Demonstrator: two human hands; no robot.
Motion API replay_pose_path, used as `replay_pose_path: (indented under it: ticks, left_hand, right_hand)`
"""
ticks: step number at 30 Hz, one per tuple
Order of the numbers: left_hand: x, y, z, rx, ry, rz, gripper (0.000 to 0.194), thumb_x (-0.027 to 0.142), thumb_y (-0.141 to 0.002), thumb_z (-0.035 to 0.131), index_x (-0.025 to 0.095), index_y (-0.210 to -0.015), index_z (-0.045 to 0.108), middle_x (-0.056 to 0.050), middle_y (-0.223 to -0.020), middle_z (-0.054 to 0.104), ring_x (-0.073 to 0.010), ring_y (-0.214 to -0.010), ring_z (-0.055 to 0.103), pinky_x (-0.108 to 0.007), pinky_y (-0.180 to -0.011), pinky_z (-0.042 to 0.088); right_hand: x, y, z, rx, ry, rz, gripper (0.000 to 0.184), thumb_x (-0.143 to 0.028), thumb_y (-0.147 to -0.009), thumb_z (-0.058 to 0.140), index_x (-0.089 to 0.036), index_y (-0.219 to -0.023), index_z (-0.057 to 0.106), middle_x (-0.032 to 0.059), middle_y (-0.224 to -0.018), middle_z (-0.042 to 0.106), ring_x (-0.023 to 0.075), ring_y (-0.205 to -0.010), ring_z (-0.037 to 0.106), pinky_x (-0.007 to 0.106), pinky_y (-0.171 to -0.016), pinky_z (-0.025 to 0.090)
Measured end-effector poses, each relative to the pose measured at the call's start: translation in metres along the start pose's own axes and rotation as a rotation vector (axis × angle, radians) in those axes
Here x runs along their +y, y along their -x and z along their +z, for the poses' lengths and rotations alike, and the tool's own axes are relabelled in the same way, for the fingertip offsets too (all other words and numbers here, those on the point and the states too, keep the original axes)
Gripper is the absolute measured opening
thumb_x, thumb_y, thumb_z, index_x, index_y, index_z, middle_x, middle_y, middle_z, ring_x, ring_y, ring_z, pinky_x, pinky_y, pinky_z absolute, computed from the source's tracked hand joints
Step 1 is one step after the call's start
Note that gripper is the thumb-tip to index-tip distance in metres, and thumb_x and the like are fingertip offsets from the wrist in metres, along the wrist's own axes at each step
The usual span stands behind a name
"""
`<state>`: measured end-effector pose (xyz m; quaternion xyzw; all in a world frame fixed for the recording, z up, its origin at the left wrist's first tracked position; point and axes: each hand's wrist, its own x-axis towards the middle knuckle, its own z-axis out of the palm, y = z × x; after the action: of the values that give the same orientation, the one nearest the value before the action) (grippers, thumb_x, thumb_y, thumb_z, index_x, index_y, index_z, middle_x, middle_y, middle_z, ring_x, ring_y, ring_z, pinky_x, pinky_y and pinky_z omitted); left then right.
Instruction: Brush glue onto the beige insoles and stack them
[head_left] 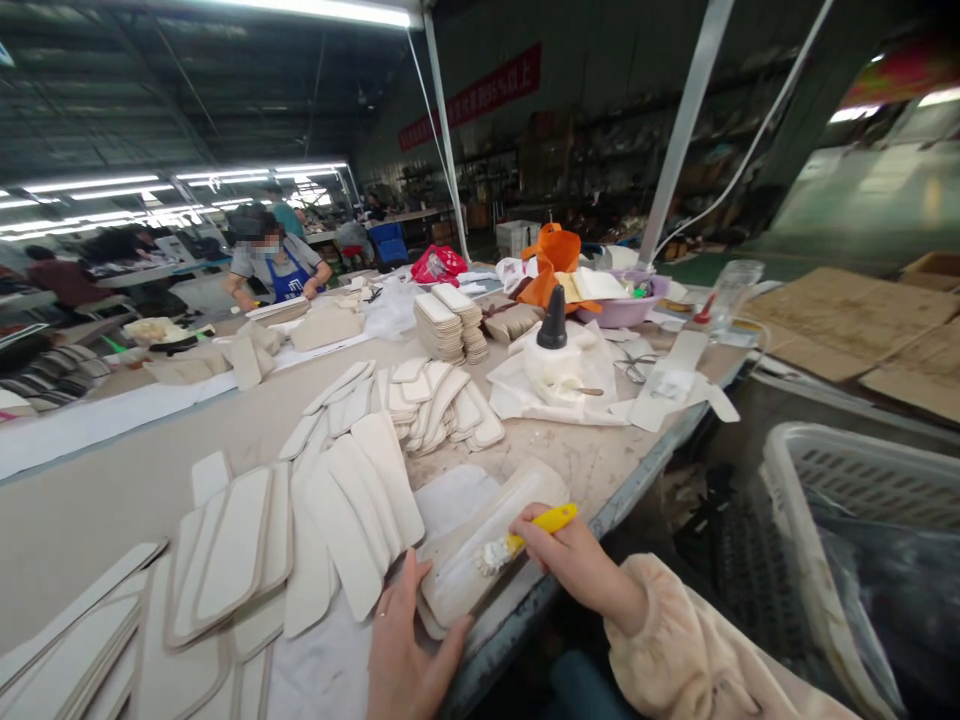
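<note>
Apparently, in the head view, the right hand [555,548] grips a yellow-handled brush [552,519] with white-smeared bristles at lower centre, probably slanted so the bristles meet the pale, elongated, round-cornered panel [517,495] beneath. The left hand [409,635], spread wide, touches that panel's near end, likely steadying it. Overlapping cream round-cornered pieces [232,545] crowd the lower left, perhaps fanned for easy reach. Close on the right runs the beige surface [536,440]'s grey-blue edge; barer room lies just beyond the panel.

Place: factory workshop | overhead tube light [345,10] | red wall banner [480,98] | piled panels [232,550] | aproned co-worker [291,280]
</note>
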<state>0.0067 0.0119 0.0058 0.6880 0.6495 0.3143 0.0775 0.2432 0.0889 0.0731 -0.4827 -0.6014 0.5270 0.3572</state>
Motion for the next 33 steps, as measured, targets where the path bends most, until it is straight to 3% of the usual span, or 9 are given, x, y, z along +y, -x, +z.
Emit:
replay_pose_path:
  ticks: [8,12,17,19,23,28,30,33]
  left_hand:
    - [-0.001,-0.003,0.0,0.025,-0.061,0.048,0.09,0.045,-0.077,0.064,0.019,-0.149,0.015,-0.011,-0.118,0.065,-0.0307,-0.111,0.058,-0.047,-0.092,0.049]
    - [-0.005,-0.004,0.002,0.046,-0.079,0.089,0.092,0.045,-0.076,0.065,0.018,-0.149,0.015,-0.011,-0.115,0.066,-0.0307,-0.107,0.059,-0.046,-0.089,0.051]
    - [-0.005,-0.004,0.002,0.053,-0.069,0.082,0.096,0.046,-0.076,0.064,0.018,-0.15,0.01,-0.011,-0.114,0.067,-0.0308,-0.107,0.06,-0.047,-0.089,0.051]
    - [-0.005,-0.004,0.003,0.056,-0.066,0.085,0.096,0.046,-0.076,0.064,0.019,-0.15,0.01,-0.011,-0.115,0.067,-0.031,-0.107,0.06,-0.048,-0.089,0.051]
    - [-0.008,-0.004,0.004,0.06,-0.06,0.094,0.097,0.046,-0.075,0.065,0.019,-0.15,0.01,-0.012,-0.114,0.067,-0.0313,-0.106,0.061,-0.048,-0.089,0.051]
    - [-0.01,-0.003,0.006,0.04,-0.049,0.09,0.097,0.046,-0.075,0.065,0.018,-0.15,0.01,-0.013,-0.116,0.066,-0.0311,-0.106,0.061,-0.048,-0.087,0.052]
    - [-0.01,-0.003,0.005,0.036,-0.044,0.08,0.097,0.046,-0.076,0.065,0.017,-0.15,0.009,-0.014,-0.117,0.065,-0.031,-0.106,0.061,-0.048,-0.088,0.052]
    - [-0.007,-0.003,0.004,0.033,-0.045,0.062,0.097,0.046,-0.076,0.065,0.018,-0.15,0.009,-0.014,-0.117,0.065,-0.0312,-0.107,0.06,-0.048,-0.089,0.051]
  right_hand:
    - [0.009,-0.024,-0.069,0.258,0.267,-0.05,0.022,-0.032,-0.088,0.046,-0.02,-0.072,0.055,-0.0058,-0.052,0.047,0.0125,-0.052,0.049,0.025,-0.057,0.038]
    - [0.003,-0.024,-0.089,0.324,0.474,-0.211,0.021,-0.027,-0.09,0.043,-0.02,-0.076,0.057,-0.0015,-0.067,0.059,0.0146,-0.064,0.057,0.026,-0.064,0.042]
    - [-0.003,-0.008,-0.075,0.325,0.736,-0.504,0.017,-0.027,-0.094,0.045,-0.019,-0.098,0.059,0.0049,-0.089,0.068,0.0174,-0.08,0.064,0.028,-0.074,0.046]
    - [0.0,-0.003,-0.062,0.239,0.902,-0.562,0.016,-0.023,-0.094,0.044,-0.018,-0.097,0.059,0.0061,-0.084,0.068,0.0185,-0.079,0.064,0.029,-0.072,0.046]
    - [0.005,0.004,-0.034,0.033,1.126,-0.549,0.013,-0.017,-0.091,0.045,-0.017,-0.086,0.057,0.0049,-0.074,0.063,0.0174,-0.069,0.059,0.028,-0.064,0.042]
    - [-0.007,0.022,-0.006,-0.196,1.04,-0.727,0.01,-0.026,-0.091,0.048,-0.02,-0.091,0.056,0.0015,-0.074,0.061,0.015,-0.065,0.054,0.027,-0.059,0.037]
    - [-0.011,0.024,-0.006,-0.194,0.979,-0.751,0.012,-0.025,-0.092,0.046,-0.02,-0.097,0.056,0.0011,-0.074,0.061,0.0146,-0.066,0.054,0.026,-0.06,0.038]
    - [-0.008,0.014,-0.018,-0.017,1.004,-0.642,0.014,-0.02,-0.093,0.043,-0.018,-0.098,0.056,0.0041,-0.079,0.062,0.0161,-0.073,0.057,0.027,-0.066,0.04]
